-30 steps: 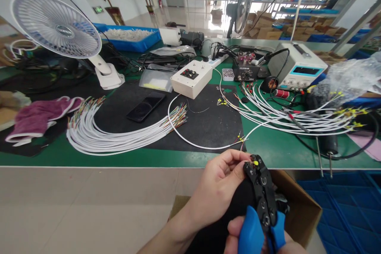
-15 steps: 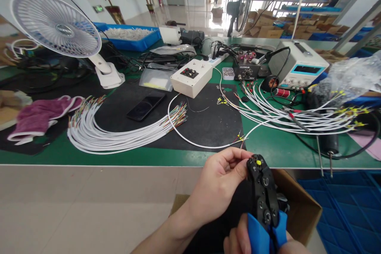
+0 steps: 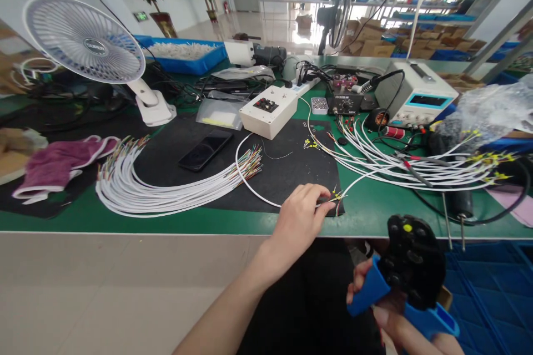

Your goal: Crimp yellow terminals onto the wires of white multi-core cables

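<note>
Left hand: over the near edge of the black mat, thumb and fingers curved around the end of a thin white round-jacketed cable; cannot tell whether they pinch it or only touch. Fine coloured wires with yellow tips fan out just beyond the fingertips.

Right hand: grasping a black-headed crimping tool with blue handles, held off the table's near edge, handles splayed; the head is blurred.

Handling (judged): cable light, springy, inclined to curl back to its loop; jacket smooth, perhaps slightly slippery. Best hold is on the white jacket just behind the split. Individual wires look soft and easily bent, so each is better pinched lightly near its tip. Tool probably dense and head-heavy, rigid; grip low on the blue handles.
</note>
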Motion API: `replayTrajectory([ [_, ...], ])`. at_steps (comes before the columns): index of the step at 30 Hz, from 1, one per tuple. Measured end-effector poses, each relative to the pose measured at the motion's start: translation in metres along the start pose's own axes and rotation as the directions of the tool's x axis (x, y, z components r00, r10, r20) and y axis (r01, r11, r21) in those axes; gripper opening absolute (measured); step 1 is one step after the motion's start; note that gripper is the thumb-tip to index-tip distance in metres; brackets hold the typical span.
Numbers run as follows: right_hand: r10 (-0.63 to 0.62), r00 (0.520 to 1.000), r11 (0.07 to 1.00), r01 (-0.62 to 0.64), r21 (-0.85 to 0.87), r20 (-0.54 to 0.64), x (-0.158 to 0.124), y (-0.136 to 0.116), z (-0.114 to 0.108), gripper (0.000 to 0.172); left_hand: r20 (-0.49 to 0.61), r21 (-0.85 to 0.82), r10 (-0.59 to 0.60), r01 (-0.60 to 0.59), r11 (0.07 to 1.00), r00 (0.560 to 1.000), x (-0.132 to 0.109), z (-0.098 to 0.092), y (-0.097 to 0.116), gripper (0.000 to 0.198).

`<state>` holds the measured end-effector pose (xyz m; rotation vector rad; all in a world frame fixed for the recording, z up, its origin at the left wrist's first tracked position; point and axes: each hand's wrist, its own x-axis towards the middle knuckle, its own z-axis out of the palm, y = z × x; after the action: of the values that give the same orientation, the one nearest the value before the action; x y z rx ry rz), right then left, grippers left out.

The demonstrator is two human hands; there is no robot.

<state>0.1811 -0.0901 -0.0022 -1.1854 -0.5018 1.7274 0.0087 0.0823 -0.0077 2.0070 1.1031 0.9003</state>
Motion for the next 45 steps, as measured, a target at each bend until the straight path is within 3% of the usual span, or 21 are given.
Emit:
replayTrajectory([
  [3,-0.140,0.973,0.983,0.115,-0.142,-0.185,-0.001,-0.014,-0.003,0.047,0.008,0.046,0.012,-0.012,0.999,1.000,0.008,0.015,-0.012,0.007],
  [7,-0.273,0.919,0.955,0.223,-0.195,-0.285,0.002,-0.014,0.001,0.048,0.007,0.016,0.007,-0.007,1.000,1.000,0.012,0.023,-0.012,0.009],
  [11,-0.317,0.888,0.931,0.224,-0.289,-0.334,0.016,-0.013,-0.004,0.048,-0.004,-0.131,-0.038,0.037,0.991,0.999,0.011,0.015,-0.007,0.010],
  [15,-0.386,0.863,0.894,0.263,-0.362,-0.327,0.034,-0.026,-0.009,0.050,0.054,-0.306,-0.071,0.084,0.948,0.996,0.005,0.000,0.003,0.017],
  [17,-0.444,0.841,0.846,0.281,-0.454,-0.307,0.040,-0.034,-0.005,0.048,0.107,-0.472,-0.100,0.139,0.870,0.989,0.001,-0.006,0.009,0.020],
  [20,-0.506,0.807,0.775,0.271,-0.571,-0.304,0.043,-0.043,0.007,0.049,0.204,-0.711,-0.133,0.240,0.660,0.970,-0.005,-0.013,0.016,0.021],
  [23,-0.589,0.751,0.690,0.276,-0.669,-0.298,0.042,-0.046,0.019,0.040,0.215,-0.779,-0.130,0.250,0.575,0.968,-0.011,-0.014,0.017,0.017],
  [26,-0.653,0.700,0.628,0.287,-0.723,-0.289,0.043,-0.045,0.025,0.035,0.171,-0.768,-0.125,0.212,0.604,0.977,-0.016,-0.011,0.017,0.011],
  [33,-0.698,0.642,0.631,0.343,-0.696,-0.317,0.057,-0.042,0.032,0.030,0.176,-0.748,-0.091,0.193,0.635,0.980,-0.021,-0.006,0.023,0.010],
  [45,-0.687,0.661,0.648,0.370,-0.666,-0.301,0.061,-0.033,0.026,0.026,0.159,-0.705,-0.118,0.196,0.681,0.980,-0.021,-0.004,0.026,0.014],
])
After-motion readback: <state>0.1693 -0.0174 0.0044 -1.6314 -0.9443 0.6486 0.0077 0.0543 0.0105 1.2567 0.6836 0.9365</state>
